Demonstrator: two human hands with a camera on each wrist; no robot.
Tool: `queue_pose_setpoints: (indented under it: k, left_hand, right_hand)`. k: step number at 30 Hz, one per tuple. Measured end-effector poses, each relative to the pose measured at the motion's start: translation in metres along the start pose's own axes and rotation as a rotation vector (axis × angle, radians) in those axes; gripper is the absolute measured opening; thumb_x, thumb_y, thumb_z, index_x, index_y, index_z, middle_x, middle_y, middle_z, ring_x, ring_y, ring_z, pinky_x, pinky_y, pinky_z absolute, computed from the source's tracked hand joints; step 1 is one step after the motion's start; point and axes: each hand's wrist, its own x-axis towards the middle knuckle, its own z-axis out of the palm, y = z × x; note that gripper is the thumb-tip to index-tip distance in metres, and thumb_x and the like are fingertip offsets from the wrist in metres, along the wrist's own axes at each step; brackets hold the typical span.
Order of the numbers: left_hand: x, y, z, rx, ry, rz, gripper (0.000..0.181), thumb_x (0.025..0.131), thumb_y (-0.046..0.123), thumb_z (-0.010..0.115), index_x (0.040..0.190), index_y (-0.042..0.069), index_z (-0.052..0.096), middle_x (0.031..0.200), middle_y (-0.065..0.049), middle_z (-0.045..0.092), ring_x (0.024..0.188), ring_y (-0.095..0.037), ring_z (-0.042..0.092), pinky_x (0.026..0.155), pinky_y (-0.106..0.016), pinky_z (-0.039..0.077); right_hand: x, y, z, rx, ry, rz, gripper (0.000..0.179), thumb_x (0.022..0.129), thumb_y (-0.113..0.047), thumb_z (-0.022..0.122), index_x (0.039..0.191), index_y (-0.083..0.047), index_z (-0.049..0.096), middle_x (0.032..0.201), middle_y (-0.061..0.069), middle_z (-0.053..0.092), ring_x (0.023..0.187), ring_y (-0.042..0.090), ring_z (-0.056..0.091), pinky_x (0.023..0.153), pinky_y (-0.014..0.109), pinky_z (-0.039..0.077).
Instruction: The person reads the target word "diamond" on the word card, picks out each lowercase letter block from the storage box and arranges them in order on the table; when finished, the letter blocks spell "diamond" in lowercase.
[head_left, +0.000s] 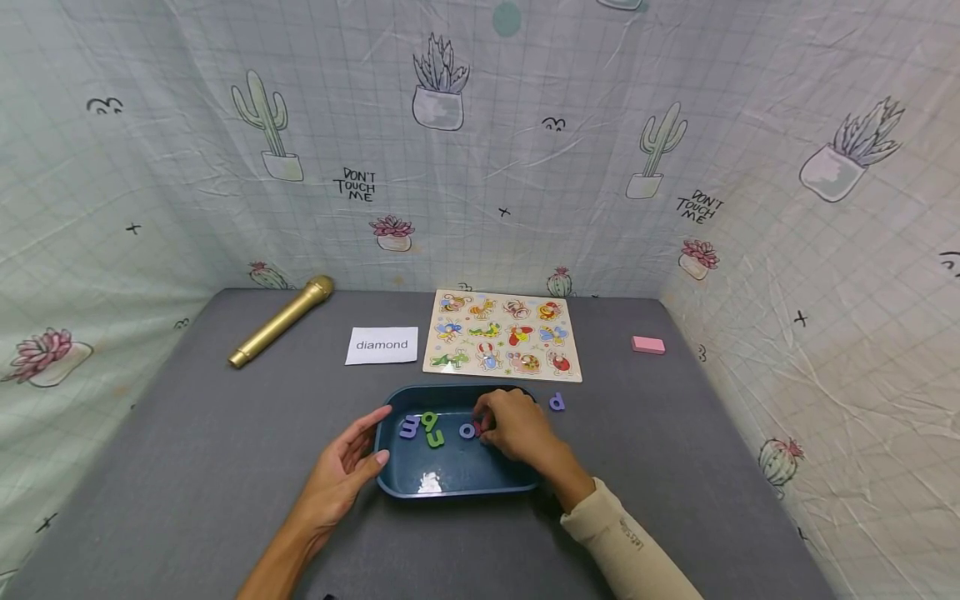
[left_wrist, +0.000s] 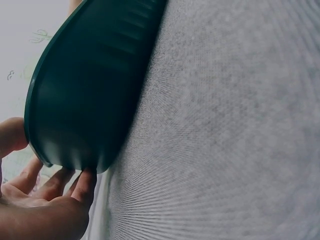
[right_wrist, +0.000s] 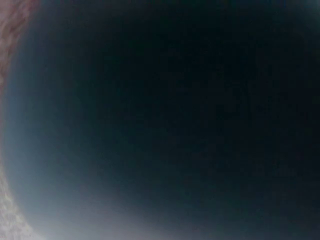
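A dark blue tray (head_left: 457, 493) stands before me in the head view. My left hand (head_left: 341, 471) grips its left end, thumb at the rim and fingers against the outer wall, as the left wrist view shows of the tray (left_wrist: 75, 100). Over the tray's right half, my right hand (head_left: 517, 425) reaches down with curled fingers and pinches a red letter (head_left: 477, 428), mostly covered by the fingertips. Beside it lies a purple letter o (head_left: 467, 431). Farther left are a purple m (head_left: 408, 427) and two green letters (head_left: 435, 438). The right wrist view is dark and blurred.
A purple letter d (head_left: 557, 402) lies on the grey table just right of the tray. Behind stand a card reading "diamond" (head_left: 382, 345) and an insect puzzle board (head_left: 502, 336). A gold microphone (head_left: 281, 322) lies back left, a pink block (head_left: 648, 345) back right.
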Motion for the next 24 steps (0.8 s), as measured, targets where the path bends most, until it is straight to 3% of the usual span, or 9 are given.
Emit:
queue_pose_setpoints:
  k: [6,16,24]
  left_hand:
    - [0.0002,0.0002,0.0002,0.004,-0.001,0.005,0.060,0.106,0.009,0.064,0.162,0.012,0.042,0.172,-0.009,0.036,0.163,-0.029,0.025,0.116,-0.005,0.031]
    - [0.0005,0.0011,0.0001,-0.001,-0.003,-0.004,0.060,0.106,0.010,0.064,0.162,0.012,0.042,0.173,-0.008,0.035,0.163,-0.033,0.022,0.115,-0.004,0.030]
    - [-0.0005,0.0030,0.0009,-0.001,-0.003,-0.005,0.060,0.106,0.009,0.064,0.162,0.013,0.042,0.173,-0.009,0.034,0.163,-0.034,0.022,0.115,-0.004,0.031]
  right_hand:
    - [0.0015,0.0016,0.0036,-0.005,0.024,-0.026,0.026,0.082,-0.018,0.094,0.103,-0.018,0.079,0.078,-0.010,0.068,0.073,0.007,0.059,0.069,0.030,0.050]
    - [0.0045,0.0024,0.0099,-0.031,0.074,0.004,0.025,0.079,-0.030,0.096,0.093,-0.021,0.076,0.076,-0.010,0.063,0.070,0.008,0.056,0.062,0.029,0.046]
    - [0.0011,0.0033,0.0079,-0.019,0.081,-0.041,0.024,0.080,-0.030,0.095,0.091,-0.022,0.076,0.079,-0.010,0.067,0.074,0.006,0.057,0.067,0.029,0.047]
